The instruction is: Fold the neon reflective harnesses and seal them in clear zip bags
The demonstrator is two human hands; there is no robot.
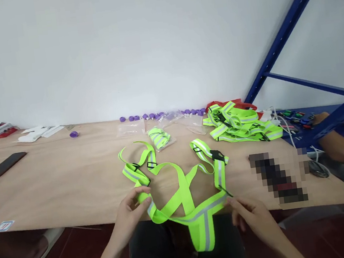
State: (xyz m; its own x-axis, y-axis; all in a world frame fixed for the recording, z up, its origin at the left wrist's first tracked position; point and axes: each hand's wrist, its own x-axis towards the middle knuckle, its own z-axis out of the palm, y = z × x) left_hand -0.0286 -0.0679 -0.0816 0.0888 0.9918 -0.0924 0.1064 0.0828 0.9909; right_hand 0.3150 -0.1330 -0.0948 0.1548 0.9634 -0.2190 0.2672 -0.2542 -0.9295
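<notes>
A neon-yellow reflective strap harness (184, 188) with grey stripes lies spread over the table's front edge, its lower end hanging down. My left hand (136, 202) pinches its left strap between thumb and fingers. At the right side, my right hand (244, 210) is closed on the strap's edge beside a thin black slider (225, 191). A black buckle (218, 156) sits on the upper right strap. Behind the harness is a folded reflective strap bundle (159, 138) on a clear bag.
A tangled pile of reflective straps (241, 124) lies at the back right, near a blue metal frame (305, 81). Purple caps (193, 112) and clear bags (132, 128) line the back. A dark flat bar (4, 166) is left. Another person's arm (334, 141) shows right.
</notes>
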